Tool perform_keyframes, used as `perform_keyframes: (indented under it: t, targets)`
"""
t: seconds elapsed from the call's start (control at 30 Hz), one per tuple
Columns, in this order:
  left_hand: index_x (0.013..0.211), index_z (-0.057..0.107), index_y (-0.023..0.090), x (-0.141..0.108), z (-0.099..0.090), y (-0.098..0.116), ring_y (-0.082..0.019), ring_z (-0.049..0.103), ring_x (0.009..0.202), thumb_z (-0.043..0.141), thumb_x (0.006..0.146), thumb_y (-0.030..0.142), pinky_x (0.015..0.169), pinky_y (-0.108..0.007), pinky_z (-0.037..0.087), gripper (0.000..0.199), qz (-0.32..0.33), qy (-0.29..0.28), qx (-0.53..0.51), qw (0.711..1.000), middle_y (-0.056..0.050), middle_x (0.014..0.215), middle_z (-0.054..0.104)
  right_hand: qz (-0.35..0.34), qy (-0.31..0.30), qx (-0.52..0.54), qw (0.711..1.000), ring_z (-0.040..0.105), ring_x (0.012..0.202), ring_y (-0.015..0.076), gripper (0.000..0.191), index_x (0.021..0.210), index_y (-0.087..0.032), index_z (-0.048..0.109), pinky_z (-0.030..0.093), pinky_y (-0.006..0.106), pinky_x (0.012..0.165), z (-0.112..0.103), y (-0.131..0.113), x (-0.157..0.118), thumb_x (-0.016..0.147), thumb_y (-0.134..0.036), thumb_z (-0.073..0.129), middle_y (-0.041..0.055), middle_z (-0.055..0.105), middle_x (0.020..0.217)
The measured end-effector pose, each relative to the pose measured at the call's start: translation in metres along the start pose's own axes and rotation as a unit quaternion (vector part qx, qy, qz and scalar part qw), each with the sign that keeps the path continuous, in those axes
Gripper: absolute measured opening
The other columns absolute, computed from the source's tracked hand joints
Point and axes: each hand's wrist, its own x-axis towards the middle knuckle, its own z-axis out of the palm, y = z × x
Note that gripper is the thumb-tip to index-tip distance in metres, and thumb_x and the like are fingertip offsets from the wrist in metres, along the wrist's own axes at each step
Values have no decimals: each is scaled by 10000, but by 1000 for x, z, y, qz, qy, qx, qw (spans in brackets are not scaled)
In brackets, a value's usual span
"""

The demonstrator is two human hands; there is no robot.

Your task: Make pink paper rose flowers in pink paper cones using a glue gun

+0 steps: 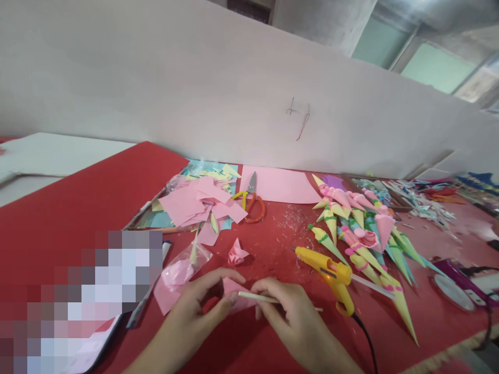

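Observation:
My left hand pinches a small pink paper piece low in the middle of the red table. My right hand grips a thin wooden stick whose left tip lies against that pink paper. The two hands sit close together, almost touching. A folded pink paper bud lies just beyond them.
A yellow glue gun stands right of my hands, its cable running down. Orange-handled scissors, a pile of pink paper squares, a pink sheet and several paper cones lie farther back. A plastic bag lies left. A white wall board stands behind.

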Motion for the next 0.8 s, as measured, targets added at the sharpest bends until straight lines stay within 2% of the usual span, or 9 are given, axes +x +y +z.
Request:
perform_keyframes:
  t: [0.17, 0.33, 0.4, 0.47, 0.53, 0.6, 0.7, 0.8]
  targets:
    - [793, 622, 231, 2, 3, -1, -186, 596, 781, 513, 820, 314, 695, -247, 481, 140, -2, -5, 8, 1000, 0, 808, 667, 0, 5, -37, 999, 558, 560, 109, 133, 804, -200, 582, 375, 187, 528, -1, 0, 1, 832, -137, 468, -27, 617, 636]
    - [944, 590, 233, 13, -5, -11, -150, 543, 592, 362, 890, 302, 593, -243, 474, 244, 26, 111, 45, 992, 19, 652, 553, -12, 27, -66, 997, 419, 442, 97, 102, 767, -207, 520, 267, 191, 427, 0, -1, -7, 786, -146, 440, -46, 521, 538]
    - [1013, 580, 233, 19, -8, -18, -164, 570, 693, 354, 884, 254, 676, -265, 491, 261, 56, 136, 108, 983, -6, 755, 572, -26, 21, -71, 997, 357, 406, 88, 94, 776, -213, 504, 213, 197, 402, 2, -1, -10, 755, -145, 442, -58, 496, 519]
    - [1078, 572, 245, 23, -9, -24, -205, 562, 972, 370, 865, 206, 876, -321, 458, 296, 87, 121, 175, 973, -50, 1025, 578, -32, 19, -82, 996, 357, 407, 86, 100, 779, -216, 500, 202, 201, 409, 3, 0, -11, 743, -142, 443, -59, 501, 525]
    - [1149, 534, 251, 25, -6, -31, -239, 495, 1135, 380, 851, 185, 978, -377, 399, 342, 85, 98, 205, 970, -69, 1205, 514, -25, 17, -91, 995, 394, 423, 89, 109, 777, -214, 506, 221, 200, 425, 2, 0, -11, 735, -133, 447, -56, 515, 529]
    - [1234, 451, 237, 24, -2, -36, -246, 535, 1099, 393, 841, 184, 957, -405, 427, 401, 47, 79, 184, 979, -93, 1244, 492, -17, 19, -90, 996, 429, 436, 92, 112, 774, -211, 519, 244, 199, 438, 0, -1, -8, 738, -128, 454, -53, 533, 530]
    - [1250, 392, 221, 23, 4, -41, -239, 603, 982, 436, 826, 204, 877, -405, 487, 427, -2, 60, 109, 992, -106, 1166, 547, -26, 25, -88, 995, 493, 475, 97, 120, 792, -210, 551, 289, 204, 471, -1, -2, -4, 778, -135, 459, -44, 582, 569]
    - [1193, 417, 249, 22, 8, -34, -225, 615, 942, 490, 800, 230, 830, -365, 507, 399, 3, 43, 27, 999, -74, 1082, 595, -35, 33, -84, 995, 553, 530, 102, 142, 821, -215, 581, 337, 201, 503, -1, -2, -2, 805, -128, 469, -35, 631, 636]
